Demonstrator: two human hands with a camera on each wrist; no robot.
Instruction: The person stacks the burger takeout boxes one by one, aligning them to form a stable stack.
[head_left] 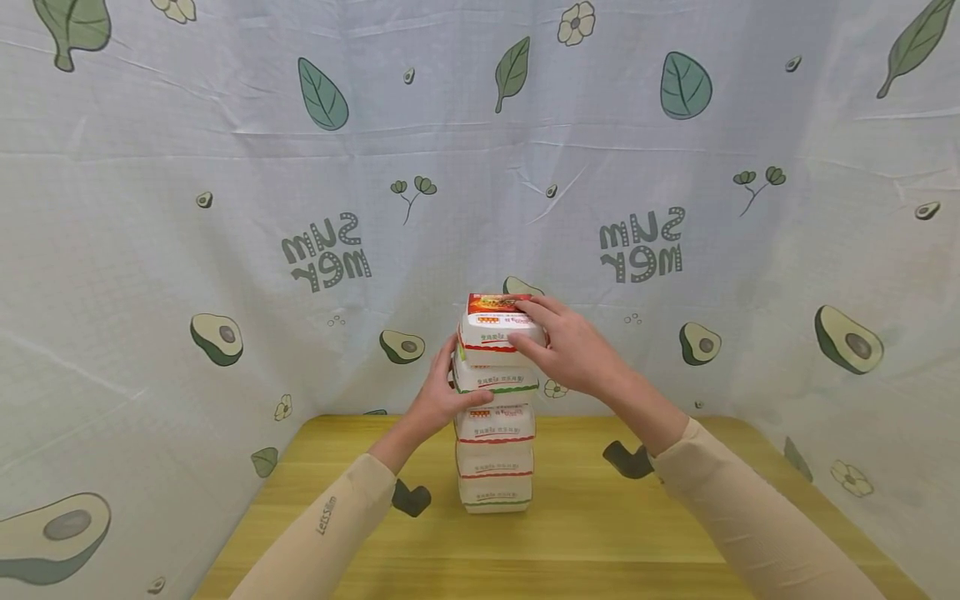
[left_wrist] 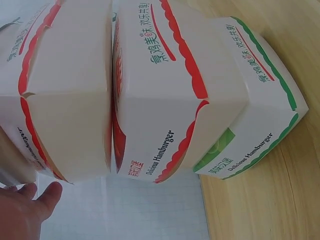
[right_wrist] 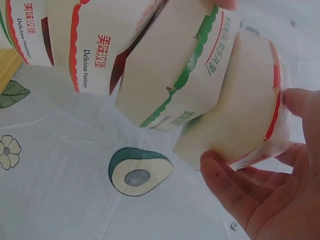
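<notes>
Paper hamburger boxes stand one on another in a tall stack. On top is a red-trimmed box (head_left: 491, 337) with a burger picture on its lid. My right hand (head_left: 576, 350) grips this box from the right, fingers over the lid and thumb on the front. Beneath it, a green-trimmed box (head_left: 517, 377) is held at its left side by my left hand (head_left: 435, 398), the thumb across its front. In the right wrist view the top box (right_wrist: 240, 105) sits askew on the green-trimmed box (right_wrist: 170, 65).
Lower in the stack are red-trimmed boxes (head_left: 495, 425) and a green-trimmed bottom box (head_left: 495, 494) resting on the yellow wooden table (head_left: 585, 533). A white curtain (head_left: 480, 183) printed with avocados and leaves hangs close behind and along both sides.
</notes>
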